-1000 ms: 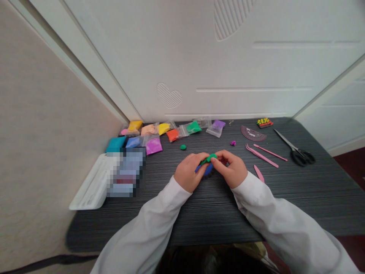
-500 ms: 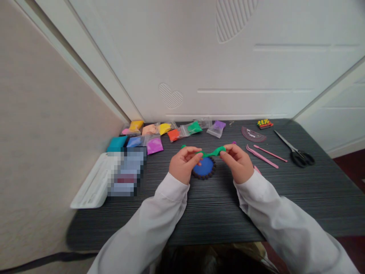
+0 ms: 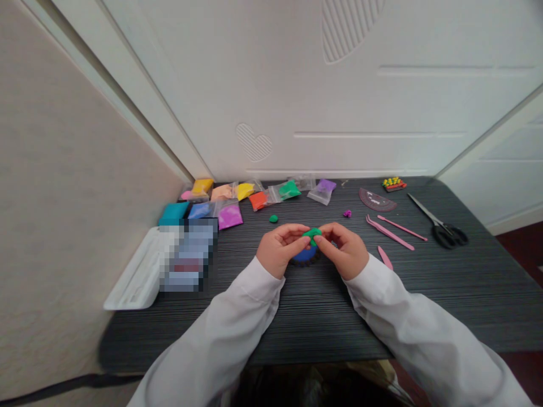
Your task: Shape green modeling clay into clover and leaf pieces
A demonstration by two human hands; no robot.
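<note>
A lump of green modelling clay (image 3: pixel 313 234) is pinched between the fingertips of my left hand (image 3: pixel 280 247) and my right hand (image 3: pixel 344 249), which are close together. Both hands are closed on it. Beneath the clay, on the dark table, lies a blue disc (image 3: pixel 304 255) with a dark bumpy rim; my fingers cover its upper part. A small green clay ball (image 3: pixel 274 219) rests beyond my left hand. Past my right hand sits a small purple clay piece (image 3: pixel 347 213).
Bags of coloured clay (image 3: pixel 229 216) line the back left, beside a white tray (image 3: pixel 131 277) and a blurred-out item (image 3: pixel 189 257). To the right lie pink tweezers (image 3: pixel 390 232), a thin pink tool (image 3: pixel 402 227), a pink blade-shaped tool (image 3: pixel 385 258), a protractor (image 3: pixel 377 200), black scissors (image 3: pixel 443 229) and a small colourful model (image 3: pixel 393 184).
Half a second ago my hands were apart with the green clay stretched into a strip between them. Now they have come together, and the clay is folded into a compact lump.
</note>
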